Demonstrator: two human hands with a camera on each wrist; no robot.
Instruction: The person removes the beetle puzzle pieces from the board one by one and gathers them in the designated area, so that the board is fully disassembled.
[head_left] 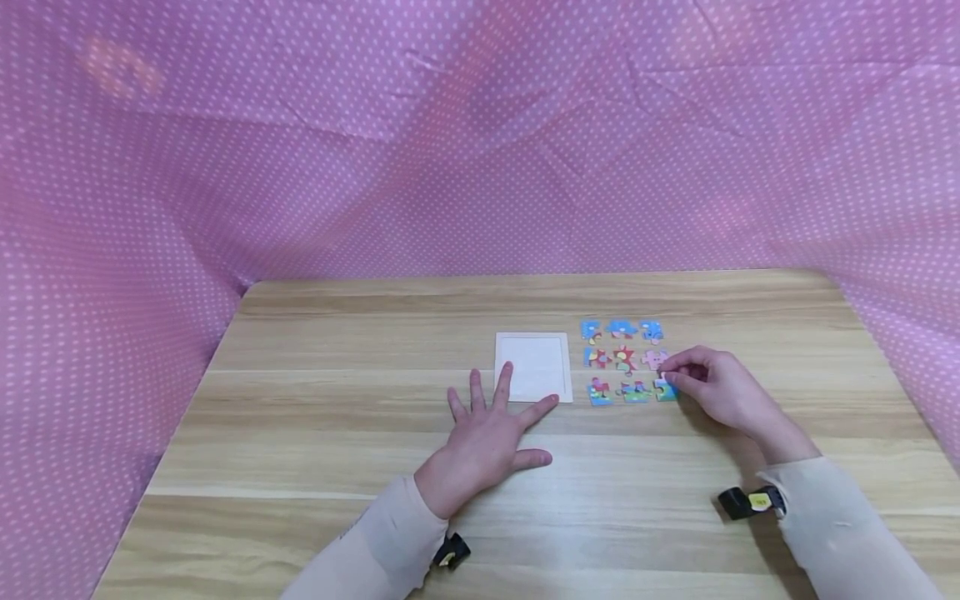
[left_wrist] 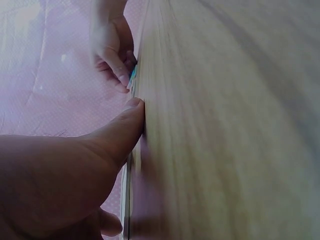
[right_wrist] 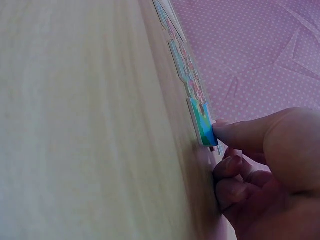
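Observation:
My left hand [head_left: 483,446] lies with its fingers spread, fingertips touching the near part of a square white puzzle tray [head_left: 534,367]. Right of the tray, puzzle pieces lie apart in three rows of three. With thumb and fingers, my right hand [head_left: 720,392] pinches the green and blue corner puzzle piece [right_wrist: 201,122] at the near right of this group. In the right wrist view the thumb covers one edge of that piece. Close to the same fingers is a pink puzzle piece [head_left: 654,359]. The left wrist view shows the left thumb [left_wrist: 125,125] near the tabletop.
A light wood-grain table [head_left: 337,433] carries everything. Pink cloth with white dots [head_left: 480,167] hangs behind the table and along both sides. Other pieces in the group include a red sun-like puzzle piece [head_left: 624,359] and a blue puzzle piece [head_left: 621,328].

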